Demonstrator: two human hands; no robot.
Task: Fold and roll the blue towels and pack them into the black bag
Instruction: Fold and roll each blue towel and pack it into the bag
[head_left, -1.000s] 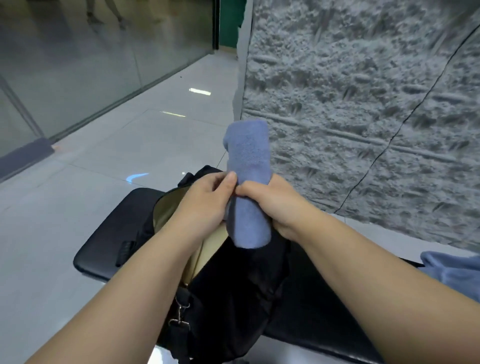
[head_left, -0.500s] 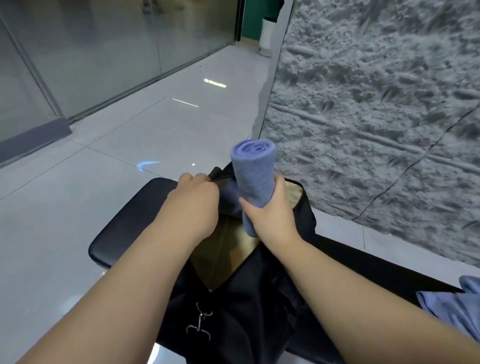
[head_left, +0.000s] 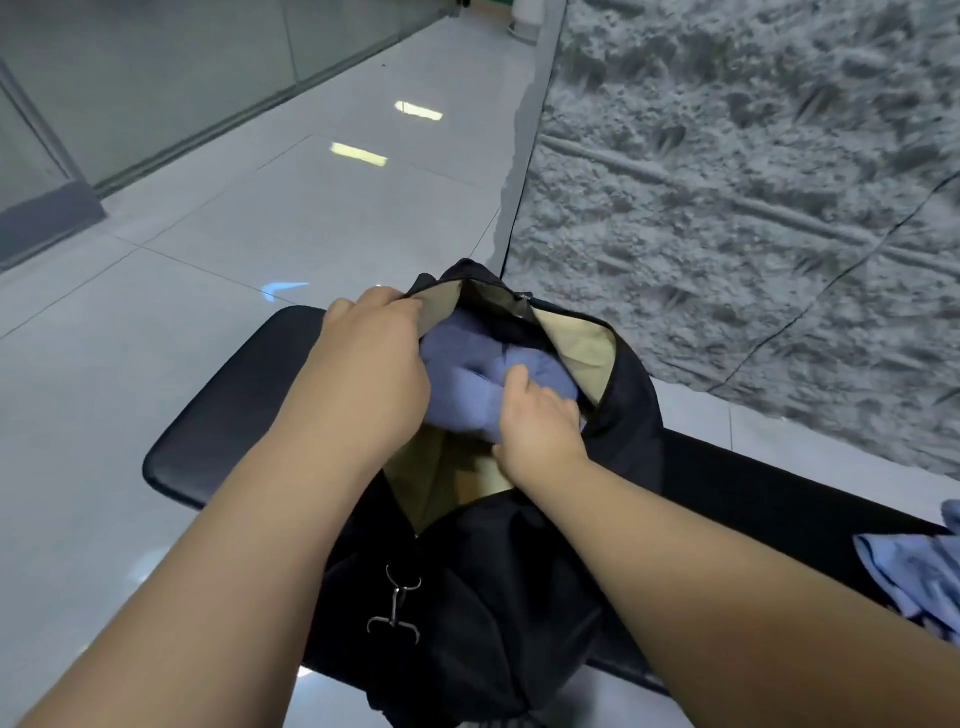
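Office-like lobby, glossy tiled floor (head_left: 218, 228), glass partition wall (head_left: 156, 67), black padded bench (head_left: 228, 395)

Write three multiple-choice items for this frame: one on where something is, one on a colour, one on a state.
1. Where does the loose blue towel lie?
A. On the black bench, right edge of view
B. On the tiled floor
C. Over the left forearm

2. What colour is the black bag's lining?
A. Red
B. Tan
C. White

3. What is the right hand doing?
A. Hanging idle
B. Pulling the metal clip
C. Pressing a rolled blue towel into the bag

Answers:
1 A: the crumpled towel rests on the bench at far right.
2 B: tan fabric shows inside the open mouth.
3 C: its fingers grip the roll inside the opening, while the left hand holds the rim.
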